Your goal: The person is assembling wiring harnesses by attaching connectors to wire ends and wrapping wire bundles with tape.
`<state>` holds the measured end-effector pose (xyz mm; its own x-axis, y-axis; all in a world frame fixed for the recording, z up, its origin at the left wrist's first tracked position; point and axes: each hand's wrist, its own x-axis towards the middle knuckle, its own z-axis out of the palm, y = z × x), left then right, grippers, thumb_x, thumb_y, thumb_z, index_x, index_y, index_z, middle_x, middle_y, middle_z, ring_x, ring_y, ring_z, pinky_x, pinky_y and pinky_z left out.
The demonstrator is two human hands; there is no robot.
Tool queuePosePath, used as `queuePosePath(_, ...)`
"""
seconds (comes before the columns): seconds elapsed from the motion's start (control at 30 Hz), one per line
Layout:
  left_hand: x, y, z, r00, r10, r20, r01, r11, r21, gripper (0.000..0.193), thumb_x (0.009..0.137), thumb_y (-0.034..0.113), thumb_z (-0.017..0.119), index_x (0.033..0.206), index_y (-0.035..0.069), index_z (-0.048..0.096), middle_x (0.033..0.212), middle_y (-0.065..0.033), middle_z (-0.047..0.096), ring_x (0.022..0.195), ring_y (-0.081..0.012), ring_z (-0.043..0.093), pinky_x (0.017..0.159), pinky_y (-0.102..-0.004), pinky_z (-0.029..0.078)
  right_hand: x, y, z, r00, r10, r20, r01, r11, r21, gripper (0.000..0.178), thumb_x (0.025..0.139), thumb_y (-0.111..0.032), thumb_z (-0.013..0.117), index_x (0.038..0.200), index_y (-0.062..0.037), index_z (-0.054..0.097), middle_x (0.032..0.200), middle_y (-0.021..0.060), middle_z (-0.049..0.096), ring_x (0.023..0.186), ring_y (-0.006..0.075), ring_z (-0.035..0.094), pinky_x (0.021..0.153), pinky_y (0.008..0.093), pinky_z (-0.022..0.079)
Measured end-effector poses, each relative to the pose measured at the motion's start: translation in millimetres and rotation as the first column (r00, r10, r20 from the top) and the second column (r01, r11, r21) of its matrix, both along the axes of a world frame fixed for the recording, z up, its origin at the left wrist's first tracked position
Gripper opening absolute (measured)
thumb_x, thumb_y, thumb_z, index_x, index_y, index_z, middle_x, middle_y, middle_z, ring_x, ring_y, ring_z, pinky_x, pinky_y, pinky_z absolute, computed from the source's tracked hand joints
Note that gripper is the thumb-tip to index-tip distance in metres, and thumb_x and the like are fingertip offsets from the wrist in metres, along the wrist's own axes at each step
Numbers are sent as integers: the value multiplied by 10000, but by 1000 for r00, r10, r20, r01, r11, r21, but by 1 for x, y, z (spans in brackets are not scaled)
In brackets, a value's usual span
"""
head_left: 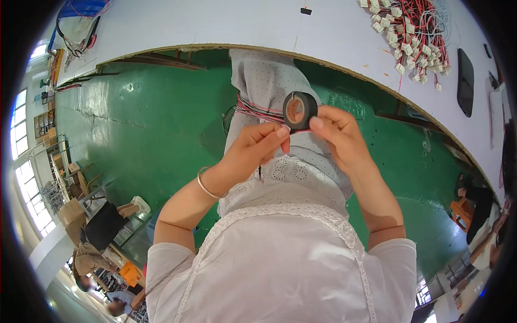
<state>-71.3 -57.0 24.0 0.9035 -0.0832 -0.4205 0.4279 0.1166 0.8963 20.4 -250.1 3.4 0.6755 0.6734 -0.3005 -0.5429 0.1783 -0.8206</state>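
Observation:
Over my lap, my right hand (339,134) grips a roll of black tape (308,112) between thumb and fingers, its brown core facing left. Close beside it, my left hand (258,145) is closed in a pinch, thumb against forefinger, at a thin bundle of red and black wires (261,112). The wires run across my lap to the left and pass behind the tape roll. Whether a tape end lies between my left fingertips is too small to tell. A short dark wire end hangs below my left hand.
The white table (215,24) curves across the far side. On it lie a heap of wires with white connectors (412,43), a black phone (465,82) and, far left, a blue bin (81,9). A person in dark trousers (481,207) sits at the right; others are at lower left.

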Motion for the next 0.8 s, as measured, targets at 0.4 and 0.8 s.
queuePosePath(0.4,10,12,17,960,-223,-171,189,962,-197,270,1029,277,527,960,44,647,587,88,409,522,-12,352,465,-213,267,18,-17,13,772,254,583,-137,962,-238,224,847,-213,710,714,-45,646,722,-8,505,752,127,453,655,273,339)
queuePosePath(0.8,12,3,16,903,-259,343,-80,684,726,300,761,133,841,996,70,666,838,20,671,518,-38,381,453,-204,328,8,-3,24,845,225,485,1,907,-422,278,831,-82,750,1104,-71,698,775,-50,627,597,11,382,530,192,315)
